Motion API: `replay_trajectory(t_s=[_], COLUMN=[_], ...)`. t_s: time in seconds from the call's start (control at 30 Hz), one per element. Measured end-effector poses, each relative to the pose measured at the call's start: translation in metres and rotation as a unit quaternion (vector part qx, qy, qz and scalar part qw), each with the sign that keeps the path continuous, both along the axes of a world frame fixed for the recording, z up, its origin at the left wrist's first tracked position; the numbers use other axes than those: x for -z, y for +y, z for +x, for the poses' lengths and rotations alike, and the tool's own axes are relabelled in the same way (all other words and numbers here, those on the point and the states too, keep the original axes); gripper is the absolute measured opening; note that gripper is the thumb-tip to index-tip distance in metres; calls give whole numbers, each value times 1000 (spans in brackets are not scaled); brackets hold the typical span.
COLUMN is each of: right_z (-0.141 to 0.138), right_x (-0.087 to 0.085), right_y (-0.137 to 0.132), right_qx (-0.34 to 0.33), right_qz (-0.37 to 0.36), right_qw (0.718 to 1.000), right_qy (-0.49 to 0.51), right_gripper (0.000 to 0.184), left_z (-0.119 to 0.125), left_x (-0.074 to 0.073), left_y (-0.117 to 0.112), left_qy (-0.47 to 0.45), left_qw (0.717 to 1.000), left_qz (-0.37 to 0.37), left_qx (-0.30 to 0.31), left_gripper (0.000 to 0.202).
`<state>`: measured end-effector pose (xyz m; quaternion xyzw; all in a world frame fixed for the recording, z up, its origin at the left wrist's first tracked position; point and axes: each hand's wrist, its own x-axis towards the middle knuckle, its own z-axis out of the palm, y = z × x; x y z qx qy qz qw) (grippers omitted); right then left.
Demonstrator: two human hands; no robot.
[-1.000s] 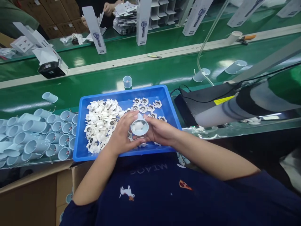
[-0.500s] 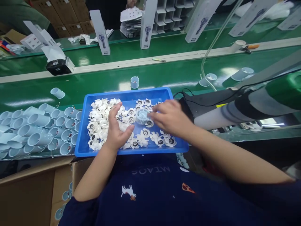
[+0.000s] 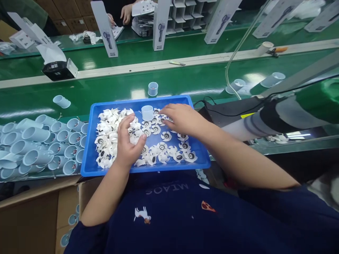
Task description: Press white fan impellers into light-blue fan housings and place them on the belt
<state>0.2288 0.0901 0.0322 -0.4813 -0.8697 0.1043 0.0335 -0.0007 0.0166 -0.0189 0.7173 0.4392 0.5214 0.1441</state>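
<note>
Holding white impellers (image 3: 108, 131), blue tray (image 3: 164, 167), upright cup (image 3: 147, 113), hands (image 3: 127, 143) (image 3: 182, 120) inside

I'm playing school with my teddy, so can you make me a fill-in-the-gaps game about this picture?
The tray holding the white fan wheels is ____.
The pile of pale cups lies to the tray's ____.
The left hand and right hand both reach into the ____.
Missing words: blue, left, tray.

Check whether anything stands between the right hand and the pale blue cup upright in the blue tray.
Nothing upright does. The right hand has its fingertips just right of the pale blue cup; only white fan impellers lie flat on the blue tray floor in that gap.
</note>
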Motion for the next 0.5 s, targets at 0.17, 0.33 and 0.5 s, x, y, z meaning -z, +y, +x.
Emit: replay_trajectory(t_s=[0.17, 0.33, 0.5], right_z=[-41, -69, -60], right_x=[12, 24, 8], right_y=[29, 46, 30], right_qx=[43, 69, 20], right_qz=[-6, 8, 51], right_qw=[999, 998, 998], right_qy=[-7, -6, 27], right_gripper=[76, 42, 19], left_z=[1, 0, -1], left_x=[0, -1, 2], left_y=[1, 2, 3], left_qy=[10, 14, 35], left_qw=[1000, 1000, 997], left_qz=[2, -11, -47], left_qx=[-9, -18, -44], left_gripper=[55, 50, 55])
